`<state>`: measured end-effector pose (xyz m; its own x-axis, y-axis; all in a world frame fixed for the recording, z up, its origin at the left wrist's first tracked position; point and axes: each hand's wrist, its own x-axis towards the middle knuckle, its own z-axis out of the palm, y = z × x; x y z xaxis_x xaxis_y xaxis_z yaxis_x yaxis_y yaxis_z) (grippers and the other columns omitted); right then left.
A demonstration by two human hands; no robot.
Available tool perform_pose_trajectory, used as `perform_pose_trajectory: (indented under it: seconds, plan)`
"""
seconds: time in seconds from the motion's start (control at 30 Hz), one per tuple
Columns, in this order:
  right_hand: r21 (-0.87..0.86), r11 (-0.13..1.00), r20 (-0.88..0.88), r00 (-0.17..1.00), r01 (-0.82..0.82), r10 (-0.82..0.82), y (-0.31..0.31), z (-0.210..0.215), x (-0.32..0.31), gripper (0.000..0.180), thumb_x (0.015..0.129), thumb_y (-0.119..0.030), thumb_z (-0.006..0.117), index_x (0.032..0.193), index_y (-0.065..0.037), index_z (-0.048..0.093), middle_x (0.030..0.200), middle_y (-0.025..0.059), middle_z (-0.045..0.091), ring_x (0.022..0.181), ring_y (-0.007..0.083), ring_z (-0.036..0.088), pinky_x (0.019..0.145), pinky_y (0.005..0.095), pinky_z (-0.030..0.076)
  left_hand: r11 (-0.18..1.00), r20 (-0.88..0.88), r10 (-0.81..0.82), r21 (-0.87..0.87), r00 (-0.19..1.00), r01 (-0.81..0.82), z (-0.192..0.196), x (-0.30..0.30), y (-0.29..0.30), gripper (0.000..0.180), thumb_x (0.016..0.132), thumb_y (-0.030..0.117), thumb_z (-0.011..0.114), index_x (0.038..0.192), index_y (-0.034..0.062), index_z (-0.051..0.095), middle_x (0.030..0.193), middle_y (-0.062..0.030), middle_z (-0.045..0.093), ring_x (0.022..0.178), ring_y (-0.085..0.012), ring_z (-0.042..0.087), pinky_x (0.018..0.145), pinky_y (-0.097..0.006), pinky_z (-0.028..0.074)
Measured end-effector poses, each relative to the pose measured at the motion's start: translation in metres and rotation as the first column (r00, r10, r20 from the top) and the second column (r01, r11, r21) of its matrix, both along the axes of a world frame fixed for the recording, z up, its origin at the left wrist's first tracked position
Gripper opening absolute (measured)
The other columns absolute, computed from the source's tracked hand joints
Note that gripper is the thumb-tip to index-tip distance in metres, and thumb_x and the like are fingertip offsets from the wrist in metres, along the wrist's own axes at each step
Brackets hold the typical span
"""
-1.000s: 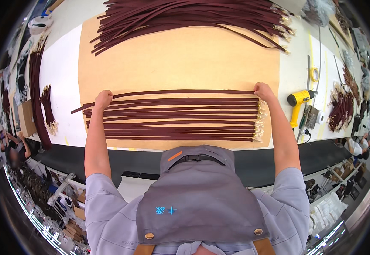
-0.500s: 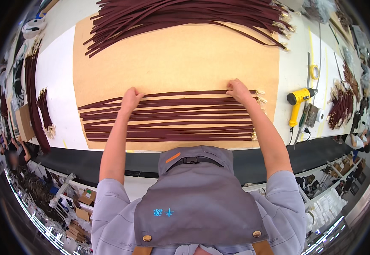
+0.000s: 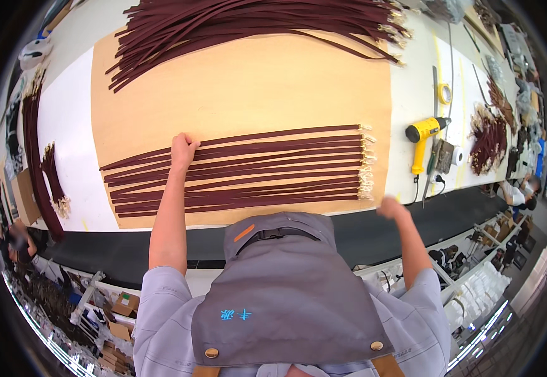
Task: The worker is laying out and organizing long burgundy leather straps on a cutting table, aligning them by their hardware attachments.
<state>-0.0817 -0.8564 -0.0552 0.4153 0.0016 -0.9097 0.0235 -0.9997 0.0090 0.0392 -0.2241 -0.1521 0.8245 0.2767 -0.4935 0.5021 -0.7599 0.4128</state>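
1. The left hand [image 3: 184,151] is resting over the far side of the row of maroon straps [image 3: 286,175], fingers curled, perhaps to steady it; whether they are pinching a strap, I cannot tell.
2. The right hand [image 3: 391,207] is hanging well apart from the left, blurred, at the front edge of the table [image 3: 411,75]; I cannot tell how its fingers are set.
3. The row is lying on the tan sheet [image 3: 242,94], between the person and the larger pile [image 3: 242,38], probably for reach.
4. The pale gold clips [image 3: 366,160] are all sitting at the right end, apparently to face the straps 1 way.
5. The yellow pistol-shaped tool [image 3: 419,154] is lying right of the sheet, seemingly to leave the straps room.
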Motion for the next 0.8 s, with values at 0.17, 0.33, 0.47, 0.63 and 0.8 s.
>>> perform_pose_trajectory:
  seconds: [0.17,0.33,0.47,0.63,0.8]
  plan:
    - [0.108,0.888,0.297,0.838,0.446,-0.457,0.036,0.010,-0.044,0.030,0.074,-0.014,0.057,0.100,0.002,0.060,0.096,0.0224,0.061,0.092,0.0339,0.059,0.083,0.0387,0.045,0.988,0.159,-0.083,0.140,0.984,0.061,0.009,-0.016,-0.006,0.026,0.072,0.016,0.070,0.083,-0.0002,0.053,0.089,-0.0170,0.052,0.082,-0.0317,0.053,0.072,-0.039,0.044]
    - [0.467,0.866,0.635,0.614,0.178,-0.469,0.136,-0.014,0.053,0.035,0.077,-0.002,0.052,0.112,0.003,0.051,0.110,0.0231,0.054,0.106,0.0351,0.051,0.092,0.0385,0.040,0.888,0.199,-0.173,0.454,0.964,0.066,0.034,-0.035,-0.006,0.030,0.077,0.025,0.064,0.091,-0.0002,0.059,0.094,-0.0209,0.054,0.094,-0.0347,0.050,0.080,-0.045,0.042]
    - [0.406,0.906,0.758,0.599,-0.120,-0.261,0.163,-0.069,0.108,0.045,0.073,0.001,0.047,0.118,0.005,0.046,0.123,0.0245,0.045,0.116,0.0375,0.042,0.099,0.0403,0.035,0.887,0.178,-0.224,0.446,0.958,0.124,0.023,-0.043,-0.007,0.034,0.078,0.026,0.057,0.097,-0.0016,0.058,0.106,-0.0205,0.053,0.104,-0.0324,0.044,0.086,-0.046,0.039]
    - [0.257,0.959,0.646,0.759,-0.119,-0.078,0.181,-0.071,0.123,0.052,0.074,0.001,0.044,0.125,0.004,0.039,0.134,0.0255,0.032,0.122,0.0371,0.035,0.097,0.0439,0.034,0.985,0.165,-0.039,0.171,0.986,0.010,0.033,-0.052,-0.011,0.055,0.080,0.021,0.061,0.122,-0.0057,0.036,0.132,-0.0297,0.025,0.127,-0.0412,0.021,0.103,-0.046,0.024]
    - [0.228,0.965,0.657,0.752,-0.129,-0.054,0.175,-0.076,0.126,0.050,0.076,0.000,0.043,0.124,0.005,0.038,0.134,0.0269,0.030,0.118,0.0405,0.039,0.096,0.0417,0.037,0.993,0.147,-0.038,0.120,0.988,0.020,0.032,-0.055,-0.004,0.059,0.082,0.021,0.060,0.127,-0.0061,0.032,0.136,-0.0323,0.018,0.131,-0.0440,0.013,0.108,-0.046,0.017]
